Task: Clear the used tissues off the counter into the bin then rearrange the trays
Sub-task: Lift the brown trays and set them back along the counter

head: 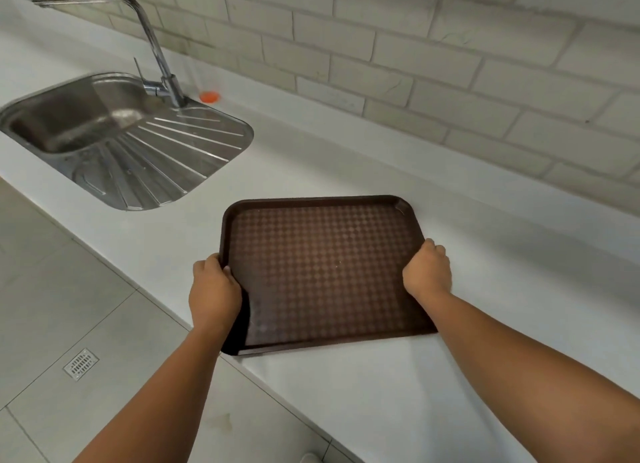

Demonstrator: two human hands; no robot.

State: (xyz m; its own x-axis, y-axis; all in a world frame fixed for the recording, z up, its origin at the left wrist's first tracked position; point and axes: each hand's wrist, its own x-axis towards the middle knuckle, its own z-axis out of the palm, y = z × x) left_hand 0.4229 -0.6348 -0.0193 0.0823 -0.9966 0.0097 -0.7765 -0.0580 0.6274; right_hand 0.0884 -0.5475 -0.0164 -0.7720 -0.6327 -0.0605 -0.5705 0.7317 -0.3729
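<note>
A dark brown tray [322,265] with a checkered surface lies on the white counter [346,158], its near left corner jutting past the counter's front edge. My left hand [214,289] grips the tray's left rim. My right hand [427,272] grips its right rim. The tray holds nothing. No tissues or bin show in this view.
A steel sink [69,116] with a ribbed drainboard and a tall tap [152,43] sits to the left. A clear bottle with an orange base [207,95] stands by the tiled wall. A grey tiled floor with a drain grate [80,363] lies below the counter edge.
</note>
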